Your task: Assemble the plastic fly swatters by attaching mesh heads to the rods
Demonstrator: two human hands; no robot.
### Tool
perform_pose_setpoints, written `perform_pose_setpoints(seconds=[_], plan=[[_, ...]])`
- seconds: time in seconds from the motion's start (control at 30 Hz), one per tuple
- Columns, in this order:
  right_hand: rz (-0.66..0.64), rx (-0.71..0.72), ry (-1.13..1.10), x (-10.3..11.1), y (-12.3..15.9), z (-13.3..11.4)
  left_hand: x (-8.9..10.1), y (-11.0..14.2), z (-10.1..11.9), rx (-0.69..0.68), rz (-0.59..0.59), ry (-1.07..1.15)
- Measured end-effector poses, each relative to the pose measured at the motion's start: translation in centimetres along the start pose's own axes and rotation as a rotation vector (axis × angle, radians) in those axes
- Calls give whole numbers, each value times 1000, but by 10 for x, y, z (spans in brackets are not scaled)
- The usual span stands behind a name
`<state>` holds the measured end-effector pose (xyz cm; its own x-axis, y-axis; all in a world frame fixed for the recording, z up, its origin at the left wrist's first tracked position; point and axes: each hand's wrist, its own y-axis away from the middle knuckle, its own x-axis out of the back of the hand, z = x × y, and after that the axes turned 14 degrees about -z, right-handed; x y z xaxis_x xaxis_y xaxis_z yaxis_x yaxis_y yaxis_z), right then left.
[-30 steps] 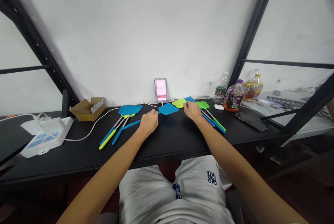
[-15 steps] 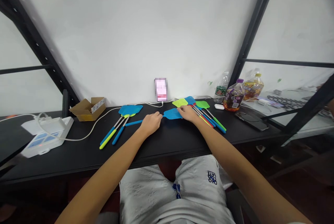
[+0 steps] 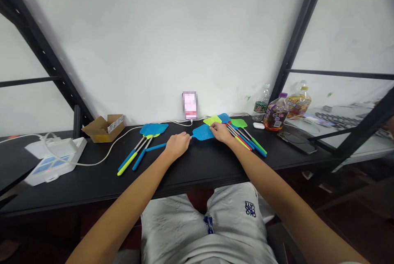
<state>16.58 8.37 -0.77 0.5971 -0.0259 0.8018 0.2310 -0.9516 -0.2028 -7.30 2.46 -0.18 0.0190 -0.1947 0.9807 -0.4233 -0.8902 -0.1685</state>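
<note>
A blue fly swatter (image 3: 202,133) lies sideways across the middle of the black desk. My left hand (image 3: 178,144) is closed around its shaft, and the blue handle sticks out to the left. With fingers bent at the right edge of the mesh head, my right hand (image 3: 220,132) pinches it; the fingertips are partly hidden. Just beyond my right hand is a yellow swatter head (image 3: 212,121), part of a fanned group with a green swatter (image 3: 239,123) and other blue and red ones. More swatters lie to the left, with blue heads (image 3: 154,128) over a yellow one.
A phone (image 3: 190,105) leans on the wall, a cable plugged into it. At left are an open cardboard box (image 3: 104,128) and a white power strip (image 3: 57,163). Bottles (image 3: 277,112), a white case (image 3: 259,126) and a dark phone (image 3: 297,143) stand or lie at right.
The blue swatter has shifted slightly left, its handle end now nearer the left group. My left hand has moved a little with it; my right hand stays almost in place.
</note>
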Motion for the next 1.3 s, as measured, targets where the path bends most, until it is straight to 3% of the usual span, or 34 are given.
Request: perform_pose_setpoints(seconds=[0.17, 0.27, 0.43, 0.5, 0.63, 0.77, 0.97, 1.17, 1.3], plan=[[33, 2, 19, -1, -2, 3, 1, 0, -1, 25, -19, -29], [58, -69, 91, 3, 1, 4, 0, 0, -2, 39, -31, -28], [204, -162, 188, 13, 6, -3, 2, 0, 2, -3, -22, -27], [200, -62, 138, 11, 7, -9, 2, -1, 7, -28, -10, -14], [-15, 270, -27, -7, 7, -23, -1, -9, 25, -66, 29, 16], [-67, 358, -35, -22, 8, -32, -5, -21, 43, -68, 84, 82], [-14, 352, 42, -19, 6, -30, -7, -28, 47, -137, 176, 196], [-4, 295, 100, -21, -1, -24, -8, -26, 41, -182, 168, 254], [114, 175, 103, -11, -4, -17, -6, -25, 34, -140, 133, 256]])
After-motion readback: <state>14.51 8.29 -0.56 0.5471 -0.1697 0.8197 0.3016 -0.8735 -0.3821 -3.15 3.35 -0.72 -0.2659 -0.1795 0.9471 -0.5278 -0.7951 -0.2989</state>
